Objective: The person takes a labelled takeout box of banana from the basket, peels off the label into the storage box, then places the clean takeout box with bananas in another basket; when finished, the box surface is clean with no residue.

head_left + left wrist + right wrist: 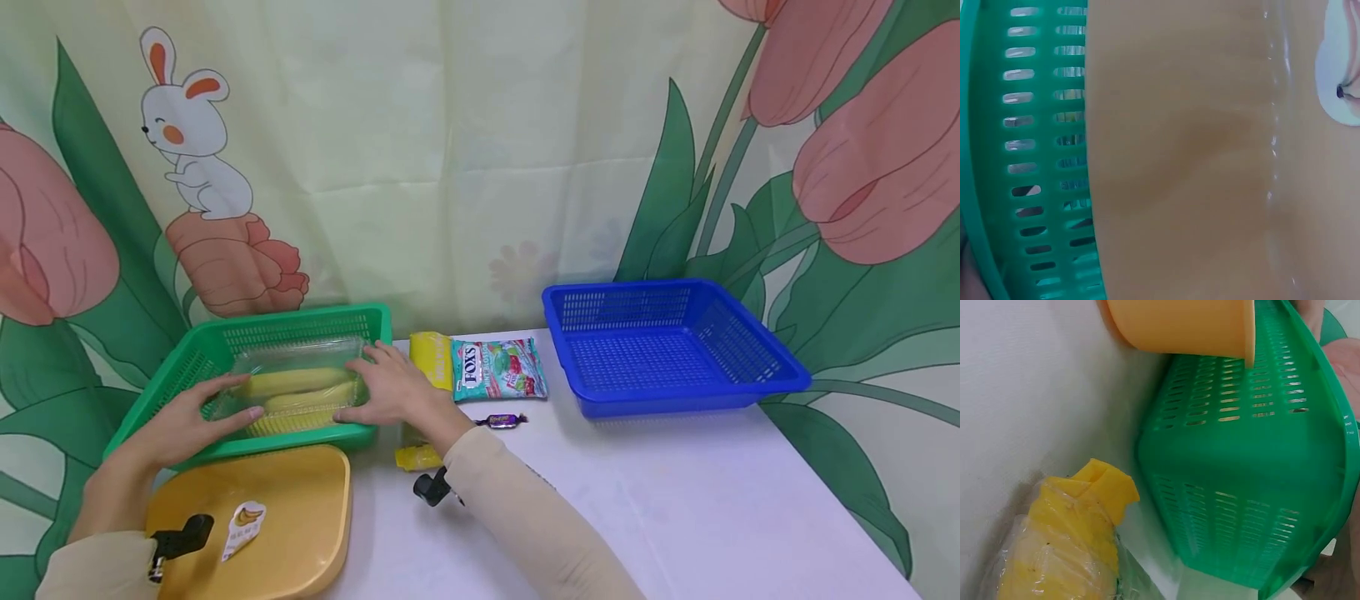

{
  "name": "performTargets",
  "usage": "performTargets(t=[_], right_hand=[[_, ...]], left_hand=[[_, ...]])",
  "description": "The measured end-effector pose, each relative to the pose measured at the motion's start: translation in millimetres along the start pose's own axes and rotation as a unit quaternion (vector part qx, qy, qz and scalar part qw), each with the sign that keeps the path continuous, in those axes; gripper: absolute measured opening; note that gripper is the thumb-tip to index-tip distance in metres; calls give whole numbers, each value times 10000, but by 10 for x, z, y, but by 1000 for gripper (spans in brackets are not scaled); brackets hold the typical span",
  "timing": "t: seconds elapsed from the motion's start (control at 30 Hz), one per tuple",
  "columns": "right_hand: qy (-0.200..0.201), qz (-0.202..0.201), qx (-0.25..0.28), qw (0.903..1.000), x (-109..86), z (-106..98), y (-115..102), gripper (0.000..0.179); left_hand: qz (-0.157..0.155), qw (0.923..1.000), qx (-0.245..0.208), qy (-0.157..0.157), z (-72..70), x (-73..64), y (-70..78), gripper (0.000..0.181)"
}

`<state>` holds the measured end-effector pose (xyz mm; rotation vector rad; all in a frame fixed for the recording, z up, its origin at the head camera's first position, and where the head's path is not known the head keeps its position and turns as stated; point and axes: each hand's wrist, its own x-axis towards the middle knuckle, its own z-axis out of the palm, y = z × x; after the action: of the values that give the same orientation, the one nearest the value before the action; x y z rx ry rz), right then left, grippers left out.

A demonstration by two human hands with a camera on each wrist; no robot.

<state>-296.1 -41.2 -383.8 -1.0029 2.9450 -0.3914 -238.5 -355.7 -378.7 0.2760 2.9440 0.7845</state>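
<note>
A clear plastic container with long yellow pieces inside sits within the green basket in the head view. My left hand holds its left end, thumb toward the front and fingers farther back. At the opposite end my right hand grips it, fingers over the back corner and thumb at the front. The left wrist view shows the basket's slotted wall, with glimpses of yellow through the slots. In the right wrist view the basket's outer side fills the middle, and the container is hidden.
An orange tray with a banana sticker stands before the green basket. To the right lie a yellow packet, a FOX'S candy bag and a purple-wrapped sweet. A blue basket is farther right. A printed curtain hangs behind.
</note>
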Motion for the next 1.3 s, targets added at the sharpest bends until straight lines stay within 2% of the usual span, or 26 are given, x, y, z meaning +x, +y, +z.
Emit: performTargets(t=[0.17, 0.37, 0.57, 0.73, 0.87, 1.1, 1.3], right_hand=[[-59, -162, 311, 9994, -27, -24, 64, 76], [-226, -493, 1051, 9930, -114, -84, 159, 75], [-141, -731, 1485, 9861, -302, -211, 230, 79], [-286, -912, 1421, 9852, -455, -285, 330, 81], [-468, -936, 1419, 9843, -560, -317, 423, 82], [-359, -676, 1237, 9894, -771, -371, 653, 83], [-332, -515, 1173, 9912, -949, -438, 829, 81]], left_hand=[[4, 10000, 73, -11, 8, 49, 35, 83], [132, 9996, 242, 41, -28, 82, 51, 78], [290, 9993, -242, 74, -159, 43, 86, 73], [570, 9963, -448, 463, -188, 21, 175, 66], [712, 9941, -562, 597, -207, 19, 340, 61], [934, 9926, -740, 231, -162, 93, 772, 64], [1058, 9917, -729, 109, -67, 202, 1000, 64]])
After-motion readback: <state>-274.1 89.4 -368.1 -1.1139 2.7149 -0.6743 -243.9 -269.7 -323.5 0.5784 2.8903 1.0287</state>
